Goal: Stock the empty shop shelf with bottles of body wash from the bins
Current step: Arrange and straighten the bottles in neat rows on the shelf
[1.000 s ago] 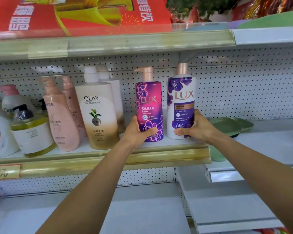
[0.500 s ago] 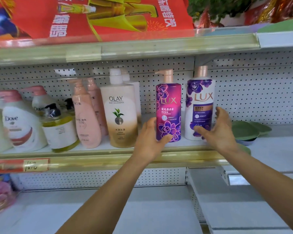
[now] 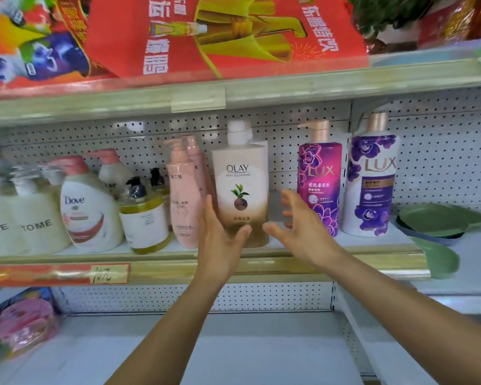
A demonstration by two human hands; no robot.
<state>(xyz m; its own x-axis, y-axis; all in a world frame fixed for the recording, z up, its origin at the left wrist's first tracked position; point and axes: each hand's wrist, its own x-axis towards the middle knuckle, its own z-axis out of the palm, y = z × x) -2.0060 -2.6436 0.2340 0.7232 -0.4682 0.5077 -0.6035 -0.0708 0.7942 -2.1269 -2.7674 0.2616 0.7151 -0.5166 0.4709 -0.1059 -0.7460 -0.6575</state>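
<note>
Two bare forearms enter from 6 o'clock edge, no sleeves in view. Left hand (image 3: 220, 240) and right hand (image 3: 297, 232): bare, ungloved. Wrists slim, fingers slender, nails short. Motion blur softens fingertips (image 3: 288, 194) toward 12 o'clock.

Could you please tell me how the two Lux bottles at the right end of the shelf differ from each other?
The magenta Lux bottle is purple-pink all over, while the white Lux bottle has a white body with purple flowers. The magenta one has squarer shoulders; the white one is rounder. The white one stands farther right, at the row's end. Both stand upright, with rose-gold pump tops, and no hand holds either.
</note>
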